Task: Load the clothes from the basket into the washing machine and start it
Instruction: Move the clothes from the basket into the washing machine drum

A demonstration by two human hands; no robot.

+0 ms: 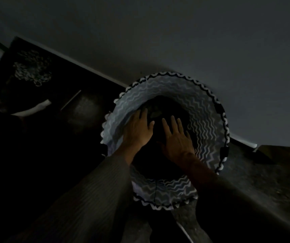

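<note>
Woven in pale zigzags with a scalloped black-and-white rim, the basket (pixel 207 111) stands on the dark floor (pixel 267 181) right against the grey wall (pixel 193 41), seen from straight above through the head camera as the person leans over it. Both arms go down through its mouth. The left hand (pixel 139 130) lies close to the inner wall on the left side and the right hand (pixel 177 137) hangs beside it, nearer the middle. The fingers of both are straight and spread, closed on nothing, which I'd say is how one readies to scoop up a bundle with two hands rather than pluck one piece. The clothes (pixel 167 106) lie as a dark heap at the bottom, just past the fingertips; in this gloom I cannot tell whether skin touches cloth. I cannot make out the washing machine anywhere, so nothing looks loaded yet.
</note>
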